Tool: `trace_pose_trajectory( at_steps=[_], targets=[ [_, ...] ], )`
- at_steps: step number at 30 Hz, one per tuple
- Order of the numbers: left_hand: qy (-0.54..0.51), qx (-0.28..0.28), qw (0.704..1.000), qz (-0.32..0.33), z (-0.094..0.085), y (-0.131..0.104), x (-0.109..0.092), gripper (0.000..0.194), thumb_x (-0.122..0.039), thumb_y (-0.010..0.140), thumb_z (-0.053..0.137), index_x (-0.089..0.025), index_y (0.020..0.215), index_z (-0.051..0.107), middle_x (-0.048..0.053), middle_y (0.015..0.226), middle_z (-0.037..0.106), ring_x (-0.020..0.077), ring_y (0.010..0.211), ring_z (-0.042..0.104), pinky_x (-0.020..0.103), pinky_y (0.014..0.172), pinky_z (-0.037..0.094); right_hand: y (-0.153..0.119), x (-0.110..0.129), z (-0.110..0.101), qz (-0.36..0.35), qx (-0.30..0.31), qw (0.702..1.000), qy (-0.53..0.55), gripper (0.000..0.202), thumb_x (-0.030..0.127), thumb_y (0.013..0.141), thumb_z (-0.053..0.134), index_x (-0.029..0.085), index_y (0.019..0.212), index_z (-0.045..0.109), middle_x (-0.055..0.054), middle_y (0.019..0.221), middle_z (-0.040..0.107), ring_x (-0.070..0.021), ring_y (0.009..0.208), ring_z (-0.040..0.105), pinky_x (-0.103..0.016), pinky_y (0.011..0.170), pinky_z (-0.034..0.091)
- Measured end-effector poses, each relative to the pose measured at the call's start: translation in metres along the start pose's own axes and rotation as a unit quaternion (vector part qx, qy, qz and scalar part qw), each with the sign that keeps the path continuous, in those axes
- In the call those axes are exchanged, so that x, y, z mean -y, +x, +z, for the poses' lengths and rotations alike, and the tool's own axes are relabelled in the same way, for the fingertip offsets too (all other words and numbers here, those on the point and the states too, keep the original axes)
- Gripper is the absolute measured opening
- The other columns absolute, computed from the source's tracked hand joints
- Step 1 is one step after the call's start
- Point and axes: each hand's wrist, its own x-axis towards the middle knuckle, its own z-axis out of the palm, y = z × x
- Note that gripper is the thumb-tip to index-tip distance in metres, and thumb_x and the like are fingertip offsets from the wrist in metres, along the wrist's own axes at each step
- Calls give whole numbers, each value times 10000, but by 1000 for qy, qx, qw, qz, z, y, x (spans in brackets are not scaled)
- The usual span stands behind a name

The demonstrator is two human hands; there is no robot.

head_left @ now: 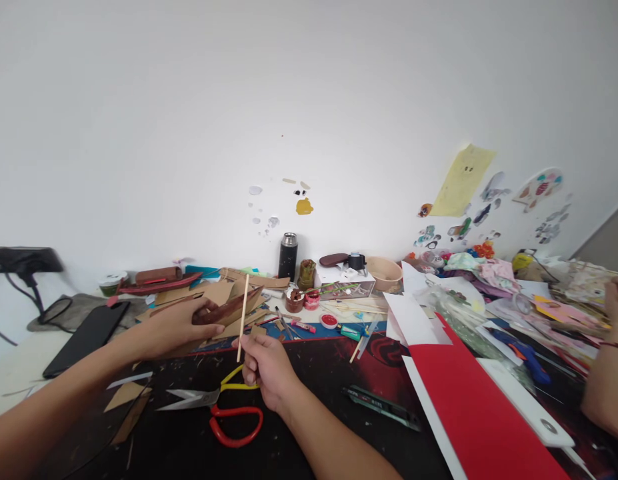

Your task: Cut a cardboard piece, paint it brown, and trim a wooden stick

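My right hand (266, 367) pinches a thin wooden stick (243, 313) near its lower end, and the stick stands nearly upright. My left hand (191, 325) is around a brown, boat-shaped piece (233, 308) that points up to the right, its fingers curled over the near end. Beneath my right hand lie scissors (236, 427) with one red and one yellow handle, blades toward the left. Cardboard scraps (129, 397) are scattered left of the scissors.
A black phone (86, 339) lies at the left. Behind stand a black bottle (288, 257), small jars and a beige bowl (383, 272). A dark green cutter (381, 405) and a red sheet (473, 407) are to the right. Another person's arm (609, 367) shows at the right edge.
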Motion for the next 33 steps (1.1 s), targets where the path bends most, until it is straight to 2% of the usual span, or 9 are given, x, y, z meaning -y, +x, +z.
trace_pose_trajectory(
  at_steps=[2, 4, 12, 15, 19, 33],
  targets=[
    [-5, 36, 999, -5, -1, 0, -1, 653, -765, 770, 608, -232, 1114, 764, 112, 1141, 799, 351, 1020, 725, 385, 844, 509, 0, 0, 0, -2, 0, 1000, 2, 585, 659, 631, 895, 145, 847, 715, 121, 444, 405, -58, 352, 364, -231, 394, 176],
    [-7, 48, 999, -7, 0, 0, 0, 651, -763, 782, 604, -233, 1131, 749, 108, 1176, 791, 356, 1065, 715, 388, 870, 504, -1, -1, 0, -2, -1, 1000, 3, 573, 647, 638, 894, 145, 847, 715, 123, 445, 404, -55, 351, 356, -232, 396, 174],
    [-6, 31, 1000, 1, 8, 2, 12, 608, -739, 812, 616, -241, 1124, 771, 81, 1071, 806, 335, 969, 730, 372, 791, 497, 1, -2, 0, -6, -3, 1000, 4, 550, 632, 663, 882, 147, 859, 714, 123, 448, 404, -56, 351, 359, -238, 400, 163],
    [-6, 33, 999, 0, 8, 2, 10, 627, -750, 802, 618, -235, 1127, 767, 90, 1091, 806, 338, 983, 730, 369, 794, 497, 0, -1, 0, -5, -7, 1000, 6, 566, 645, 638, 890, 149, 846, 716, 122, 445, 402, -59, 350, 364, -236, 396, 163],
    [1, 28, 1000, 1, 5, 0, 6, 629, -762, 792, 608, -235, 1096, 769, 76, 1005, 805, 324, 907, 725, 366, 753, 490, 0, -1, 1, -5, -7, 1000, 5, 572, 653, 630, 891, 151, 839, 715, 121, 442, 402, -62, 351, 369, -233, 393, 166],
    [-6, 32, 999, 6, 4, 0, 5, 623, -754, 799, 613, -231, 1107, 755, 103, 1087, 801, 348, 987, 723, 387, 805, 496, 0, 1, 2, 0, -12, 1000, -3, 525, 617, 686, 871, 148, 862, 713, 123, 446, 401, -62, 355, 361, -243, 400, 168]
  ],
)
